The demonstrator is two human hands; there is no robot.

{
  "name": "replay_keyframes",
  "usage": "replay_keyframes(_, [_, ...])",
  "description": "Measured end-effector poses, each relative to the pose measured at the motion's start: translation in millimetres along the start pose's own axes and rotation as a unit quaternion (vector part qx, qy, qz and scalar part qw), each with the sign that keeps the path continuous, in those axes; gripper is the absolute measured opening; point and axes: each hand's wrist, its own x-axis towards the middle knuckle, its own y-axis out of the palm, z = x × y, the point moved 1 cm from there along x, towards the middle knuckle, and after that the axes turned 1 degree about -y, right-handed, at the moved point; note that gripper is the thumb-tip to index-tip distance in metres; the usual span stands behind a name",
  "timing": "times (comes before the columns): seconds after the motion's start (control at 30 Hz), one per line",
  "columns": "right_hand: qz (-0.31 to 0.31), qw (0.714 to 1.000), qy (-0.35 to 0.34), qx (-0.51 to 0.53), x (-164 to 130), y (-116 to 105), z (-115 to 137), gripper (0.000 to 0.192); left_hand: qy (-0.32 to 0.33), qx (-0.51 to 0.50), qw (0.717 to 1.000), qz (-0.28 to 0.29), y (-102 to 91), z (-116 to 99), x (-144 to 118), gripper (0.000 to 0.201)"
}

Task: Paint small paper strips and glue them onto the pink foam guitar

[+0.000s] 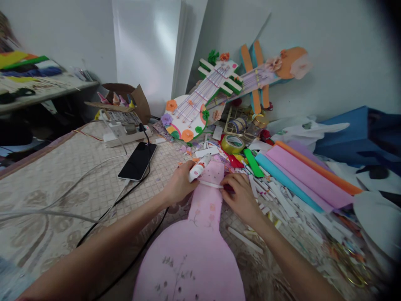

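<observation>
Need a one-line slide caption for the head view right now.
Left hand grips a glue tube while right hand presses a white strip across the pink guitar cutout's neck.

Both bare forearms reaching forward from the lower corners, converging over the neck of the pink cutout (206, 200). Left hand (180, 186) curled in a fist-like grip at the neck's left edge, thumb up. Right hand (241, 196) palm down at its right edge, fingers bent, fingertips pressing inward.
</observation>
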Motion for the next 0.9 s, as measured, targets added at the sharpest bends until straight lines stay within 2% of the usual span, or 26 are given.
replay_keyframes(0.43, [0.001,1.000,-0.003,0.007,-1.1,0.2,-2.9,0.007,0.028,0.015,0.999,0.016,1.8,0.4,2.9,0.017])
replay_keyframes(0.9, [-0.010,1.000,0.006,0.012,-1.2,4.0,-4.6,0.005,0.014,0.035,0.999,0.003,6.8,3.6,4.5,0.018])
